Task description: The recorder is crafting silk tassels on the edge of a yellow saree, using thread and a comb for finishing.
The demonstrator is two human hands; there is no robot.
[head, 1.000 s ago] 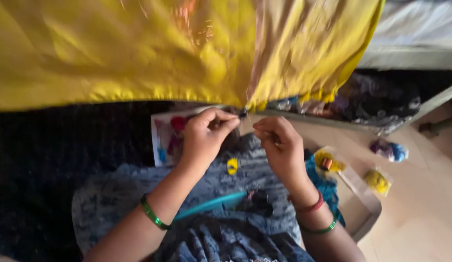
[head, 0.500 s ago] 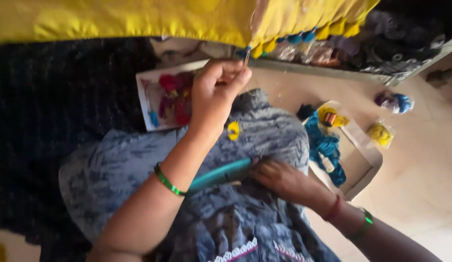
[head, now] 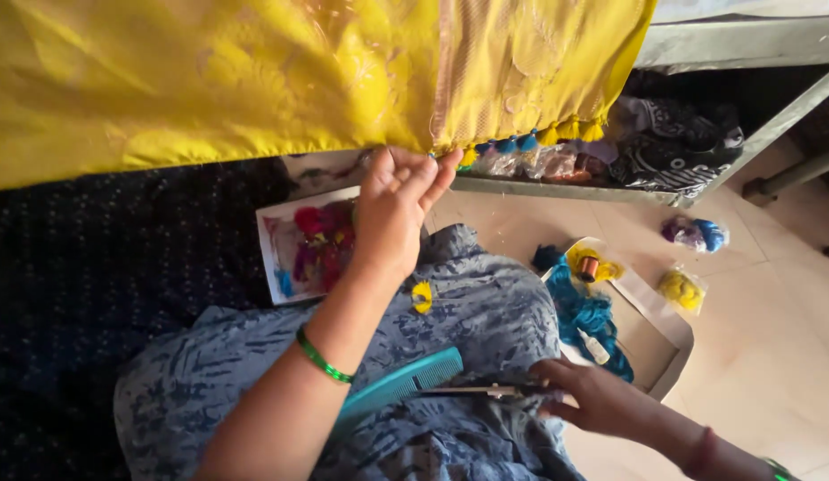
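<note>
Tiled floor (head: pixel 771 374) strewn with thread bundles (head: pixel 682 288), yellow fabric (head: pixel 299 71) hanging overhead, soft, light and probably slippery, best pinched at its tasselled hem as left hand (head: pixel 392 209) does, fingers clenched there, right hand (head: pixel 601 401) closing on scissors (head: pixel 472 390) beside teal comb (head: pixel 401 387) on lap.

We see the cloth (head: pixel 254 80) hanging across the top, the comb (head: pixel 398 387) and scissors (head: pixel 486 390) on the lap below, a tray of thread (head: pixel 276 258) left, and a cardboard box (head: pixel 650 321) right on the floor (head: pixel 771 356).
</note>
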